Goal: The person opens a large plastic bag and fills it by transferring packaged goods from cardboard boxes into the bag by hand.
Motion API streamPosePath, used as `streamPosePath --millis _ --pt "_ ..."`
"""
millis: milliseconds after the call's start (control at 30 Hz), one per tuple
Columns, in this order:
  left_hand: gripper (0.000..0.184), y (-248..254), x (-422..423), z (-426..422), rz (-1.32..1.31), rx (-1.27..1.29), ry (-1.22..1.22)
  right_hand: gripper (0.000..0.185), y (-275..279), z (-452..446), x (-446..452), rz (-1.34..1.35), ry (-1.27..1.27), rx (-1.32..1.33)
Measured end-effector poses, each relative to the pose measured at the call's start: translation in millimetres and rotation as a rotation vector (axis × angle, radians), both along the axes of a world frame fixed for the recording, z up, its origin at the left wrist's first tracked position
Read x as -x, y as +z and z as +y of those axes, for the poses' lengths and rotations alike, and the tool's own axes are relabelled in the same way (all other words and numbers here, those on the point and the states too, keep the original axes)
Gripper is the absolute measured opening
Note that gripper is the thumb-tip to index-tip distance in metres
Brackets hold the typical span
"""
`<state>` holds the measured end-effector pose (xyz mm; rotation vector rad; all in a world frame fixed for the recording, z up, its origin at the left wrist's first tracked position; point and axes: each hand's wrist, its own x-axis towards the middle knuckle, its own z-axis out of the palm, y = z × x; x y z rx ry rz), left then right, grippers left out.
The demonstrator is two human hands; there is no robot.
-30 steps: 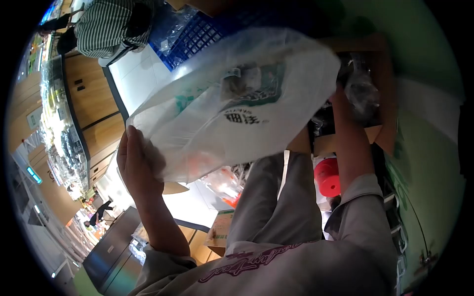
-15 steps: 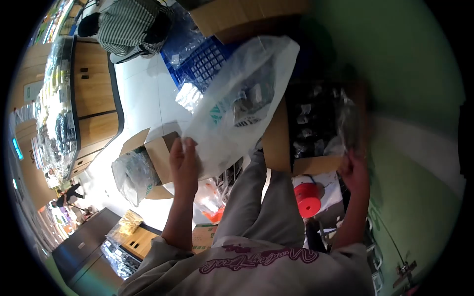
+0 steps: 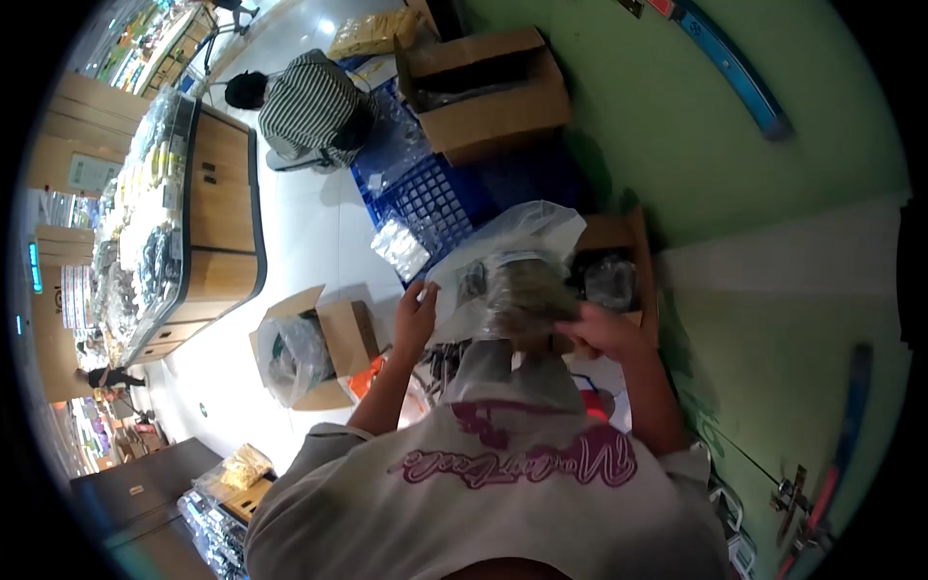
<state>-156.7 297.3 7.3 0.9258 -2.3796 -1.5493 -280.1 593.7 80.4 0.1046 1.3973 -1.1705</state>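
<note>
My left hand [image 3: 416,317] is closed on the edge of a large translucent plastic bag [image 3: 462,261], which hangs in front of my legs with dark contents showing through. My right hand [image 3: 607,333] grips a clear-wrapped packet [image 3: 530,295], blurred by motion, with brownish contents I cannot make out. The packet overlaps the bag; whether it is inside or in front of it, I cannot tell. Behind it to the right stands an open cardboard box [image 3: 646,275] with a clear plastic packet [image 3: 609,282] in it, partly hidden by the bag and my right hand.
A blue plastic pallet [image 3: 425,201] lies ahead, bearing a larger open carton [image 3: 498,126]. Left of my legs is an open box [image 3: 348,338] holding a plastic bag [image 3: 298,353]. A person in a striped top [image 3: 314,106] crouches beyond. A green wall [image 3: 773,203] runs along the right.
My right hand has moved left from the cardboard box to the bag, bringing a packet with it. My left hand keeps hold of the bag. The head view has shifted, showing more ahead.
</note>
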Motion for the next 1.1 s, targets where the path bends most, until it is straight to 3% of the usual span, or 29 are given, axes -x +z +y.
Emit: streamPosePath --millis 67,100,133,267,333,367,400,467,600,667,733,767,833,900,933,1000,1100 --pt "0.019 33.7 -4.6 6.9 -0.061 -0.038 -0.012 0.021 21.8 -31.3 -6.9 0.109 0.235 -0.046" --pt "0.019 47.8 -13.1 12.2 -0.112 -0.077 -0.031 0.021 3.2 -42.5 -13.9 0.052 0.308 -0.073" --pt "0.019 53.7 -18.9 14.6 -0.096 -0.051 -0.032 0.022 -16.5 -53.9 -16.0 0.011 0.377 -0.097" --pt "0.021 52.7 -51.7 5.1 -0.076 0.132 0.072 0.027 -3.4 -83.6 -24.7 0.0 0.476 -0.158" --pt "0.022 48.7 -62.9 -4.6 0.005 0.144 0.143 0.031 37.9 -81.5 -33.4 0.354 0.633 -0.171" --pt "0.023 50.0 -73.0 -7.8 0.078 0.142 0.197 0.032 42.8 -72.6 -35.3 0.356 0.609 -0.115" --pt "0.024 71.5 -73.7 0.9 -0.027 -0.077 0.307 0.033 43.9 -57.8 -32.4 0.358 0.585 -0.062" --pt "0.024 88.8 -73.5 12.6 -0.033 -0.119 0.309 0.032 44.5 -36.4 -19.5 -0.051 0.488 -0.043" --pt "0.023 89.0 -79.0 24.6 -0.013 -0.149 0.193 0.03 -1.1 -31.0 -16.0 -0.318 0.481 0.0" --pt "0.022 108.3 -79.6 33.9 -0.026 -0.14 0.085 0.042 -17.3 -48.3 -30.9 -0.229 0.426 -0.065" --pt "0.022 124.6 -79.4 44.9 -0.024 -0.128 0.066 0.041 -28.4 -74.7 -48.2 0.062 0.593 -0.033" --pt "0.022 130.6 -77.6 48.9 -0.027 -0.101 0.046 0.038 -42.0 -84.6 -58.8 0.24 0.652 0.18" --pt "0.021 141.0 -73.8 54.9 -0.024 -0.164 0.056 0.032 -70.2 -114.5 -75.2 0.831 1.089 0.5" --pt "0.02 146.8 -68.1 54.8 0.057 -0.318 0.076 0.027 -102.6 -142.5 -97.4 1.069 1.231 0.41" --pt "0.02 136.4 -66.0 50.7 0.119 -0.198 0.071 0.028 -118.5 -156.4 -108.5 1.185 1.302 0.361" --pt "0.02 142.1 -62.8 42.9 0.138 -0.25 0.08 0.029 -127.8 -175.8 -129.7 1.213 1.352 0.331" --pt "0.02 152.0 -61.1 27.0 0.129 -0.307 0.086 0.031 -128.1 -194.3 -136.7 0.839 1.199 0.509"
